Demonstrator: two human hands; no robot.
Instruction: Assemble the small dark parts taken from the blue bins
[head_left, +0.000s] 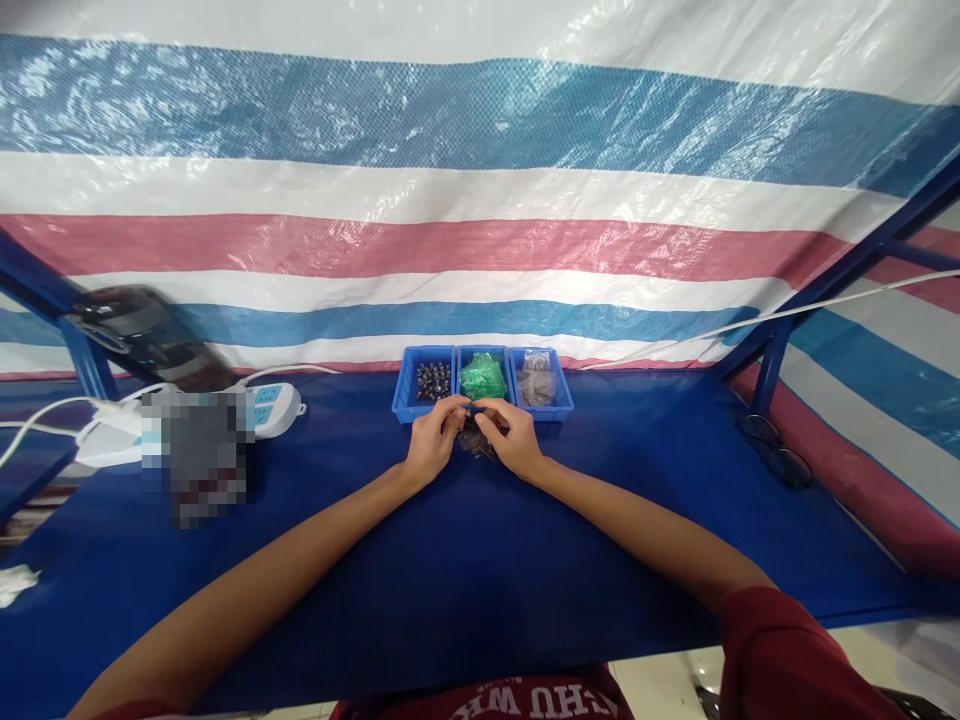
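My left hand [435, 438] and my right hand [514, 437] meet in front of three joined blue bins, fingertips pinched close together. Whatever they hold between them is too small to name. Just under the fingers lies a small heap of brownish pieces [478, 443], partly covered by the hands. The left bin [405, 395] has small dark and metallic parts [433, 381] in it. In the middle bin sits a bunch of green pieces [484, 377]. Clear plastic packets [535, 382] with greyish contents fill part of the right bin [564, 400].
White power strips [279, 410] with cables lie at the left, beside a blurred-out dark object [206, 455]. A dark bottle [154, 335] leans behind them. Glasses [776, 452] rest at the right edge of the blue table [420, 600]. A striped sheet [480, 245] hangs behind.
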